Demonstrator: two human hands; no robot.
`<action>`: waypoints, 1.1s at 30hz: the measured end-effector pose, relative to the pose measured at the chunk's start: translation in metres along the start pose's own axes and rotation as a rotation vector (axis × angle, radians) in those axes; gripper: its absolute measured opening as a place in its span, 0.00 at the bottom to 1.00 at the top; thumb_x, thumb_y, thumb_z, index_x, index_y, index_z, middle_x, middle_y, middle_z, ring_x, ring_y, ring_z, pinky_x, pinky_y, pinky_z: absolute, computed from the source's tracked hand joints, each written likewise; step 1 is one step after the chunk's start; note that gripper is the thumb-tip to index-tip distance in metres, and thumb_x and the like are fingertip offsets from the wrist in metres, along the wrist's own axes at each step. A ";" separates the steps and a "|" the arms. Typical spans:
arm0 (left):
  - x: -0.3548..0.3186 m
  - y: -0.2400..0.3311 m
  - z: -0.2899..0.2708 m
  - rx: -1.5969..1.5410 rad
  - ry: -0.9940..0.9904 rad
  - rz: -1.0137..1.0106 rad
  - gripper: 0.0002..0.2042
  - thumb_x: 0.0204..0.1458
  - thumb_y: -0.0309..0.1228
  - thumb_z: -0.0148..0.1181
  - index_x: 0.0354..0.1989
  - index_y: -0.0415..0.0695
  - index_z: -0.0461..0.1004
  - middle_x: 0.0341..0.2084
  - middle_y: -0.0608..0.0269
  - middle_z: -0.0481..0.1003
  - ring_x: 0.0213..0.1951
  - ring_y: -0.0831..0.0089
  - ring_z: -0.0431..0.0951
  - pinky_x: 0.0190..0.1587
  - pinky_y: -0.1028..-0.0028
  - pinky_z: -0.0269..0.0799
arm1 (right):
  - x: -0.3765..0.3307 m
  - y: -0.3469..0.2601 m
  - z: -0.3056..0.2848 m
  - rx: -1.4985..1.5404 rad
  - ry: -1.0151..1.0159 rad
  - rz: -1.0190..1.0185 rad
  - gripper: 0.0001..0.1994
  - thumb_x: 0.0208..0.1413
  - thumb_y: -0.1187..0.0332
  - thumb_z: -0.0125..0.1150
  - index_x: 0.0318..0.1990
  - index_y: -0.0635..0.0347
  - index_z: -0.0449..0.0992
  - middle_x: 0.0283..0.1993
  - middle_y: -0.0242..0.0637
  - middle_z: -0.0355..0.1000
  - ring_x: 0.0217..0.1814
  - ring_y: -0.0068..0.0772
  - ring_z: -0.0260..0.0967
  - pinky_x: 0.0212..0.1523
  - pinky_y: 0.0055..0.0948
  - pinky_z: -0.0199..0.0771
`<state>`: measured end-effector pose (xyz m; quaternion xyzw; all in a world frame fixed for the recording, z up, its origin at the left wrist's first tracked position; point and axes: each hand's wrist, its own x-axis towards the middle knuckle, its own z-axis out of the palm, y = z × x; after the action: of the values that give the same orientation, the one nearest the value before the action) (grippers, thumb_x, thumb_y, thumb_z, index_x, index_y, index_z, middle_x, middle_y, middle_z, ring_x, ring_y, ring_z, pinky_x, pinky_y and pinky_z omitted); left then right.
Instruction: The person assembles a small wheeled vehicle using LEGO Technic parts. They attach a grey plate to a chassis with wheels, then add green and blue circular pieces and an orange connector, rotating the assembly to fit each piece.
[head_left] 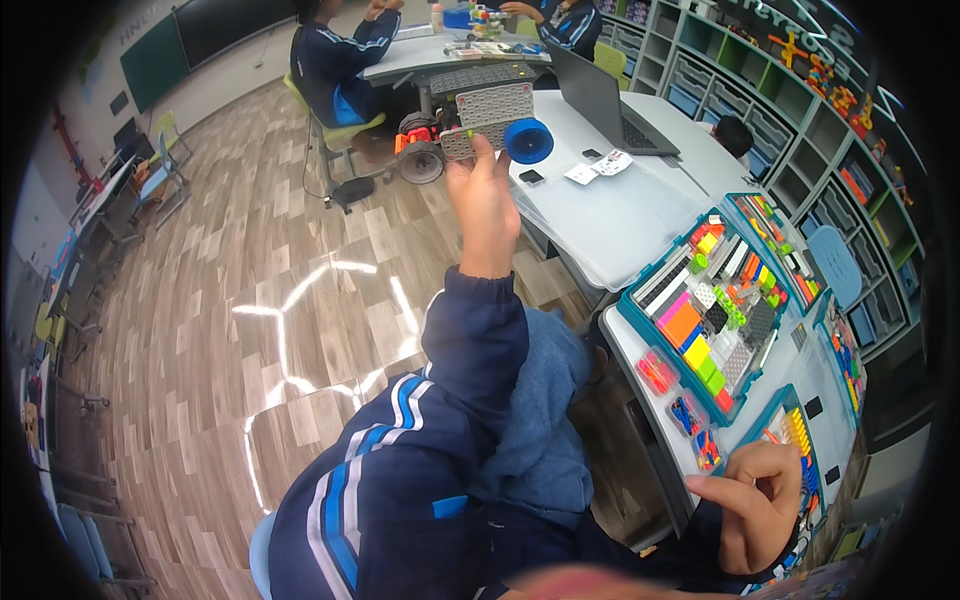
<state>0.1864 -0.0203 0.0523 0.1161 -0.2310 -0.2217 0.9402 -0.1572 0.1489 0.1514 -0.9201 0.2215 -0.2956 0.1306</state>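
My left hand [484,205] is raised out in front of me, closed round the underside of a toy car built from construction pieces. The toy car [462,146] has grey perforated plates, a blue wheel, a dark grey wheel and orange-red parts on its left side. My right hand [760,505] is at the lower right, by the table's near edge. Its index finger stretches left, the other fingers are loosely bent, and I see nothing in them. Close to it are a small clear box [695,430] of blue and orange pieces and a teal tray [778,405] with yellow parts.
A teal case [628,300] full of colourful building pieces lies on the white table. Beyond it are a clear plastic lid [610,225], a paper sheet [598,167] and a black laptop [612,105]. Two people sit at the far table. Shelves [790,110] line the right side.
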 end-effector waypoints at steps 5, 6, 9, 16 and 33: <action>-0.001 -0.004 -0.001 0.001 -0.042 0.010 0.14 0.60 0.27 0.49 0.54 0.40 0.60 0.50 0.59 0.68 0.51 0.69 0.69 0.54 0.64 0.65 | -0.001 0.000 0.002 -0.027 -0.010 0.018 0.16 0.39 0.81 0.47 0.35 0.61 0.79 0.31 0.34 0.54 0.30 0.28 0.57 0.33 0.25 0.57; -0.001 -0.004 -0.001 -0.002 -0.054 0.016 0.14 0.60 0.28 0.51 0.53 0.41 0.62 0.49 0.59 0.69 0.51 0.69 0.69 0.55 0.64 0.65 | -0.001 0.000 0.002 -0.022 -0.008 0.021 0.16 0.39 0.81 0.47 0.35 0.61 0.79 0.31 0.34 0.54 0.30 0.28 0.57 0.32 0.25 0.57; -0.003 -0.006 0.001 -0.010 -0.074 0.019 0.14 0.59 0.29 0.52 0.52 0.41 0.63 0.48 0.60 0.70 0.51 0.69 0.69 0.55 0.63 0.64 | -0.002 0.000 0.002 -0.003 -0.018 0.020 0.15 0.40 0.80 0.47 0.35 0.61 0.79 0.31 0.34 0.54 0.29 0.28 0.56 0.32 0.25 0.56; -0.008 -0.011 0.005 0.012 -0.063 -0.010 0.14 0.59 0.29 0.52 0.53 0.42 0.63 0.49 0.61 0.70 0.51 0.69 0.69 0.56 0.62 0.62 | 0.000 0.002 -0.004 0.075 -0.049 0.040 0.13 0.42 0.71 0.48 0.34 0.62 0.78 0.29 0.34 0.54 0.28 0.27 0.55 0.30 0.25 0.54; -0.019 -0.014 0.014 0.037 -0.116 -0.044 0.15 0.59 0.32 0.53 0.53 0.44 0.63 0.50 0.62 0.69 0.52 0.71 0.68 0.57 0.62 0.61 | -0.002 0.006 0.003 -0.120 0.159 0.028 0.15 0.46 0.69 0.45 0.39 0.63 0.75 0.33 0.40 0.55 0.32 0.32 0.58 0.34 0.29 0.58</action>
<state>0.1597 -0.0249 0.0531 0.1255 -0.2867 -0.2443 0.9178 -0.1588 0.1451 0.1461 -0.8966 0.2614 -0.3520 0.0613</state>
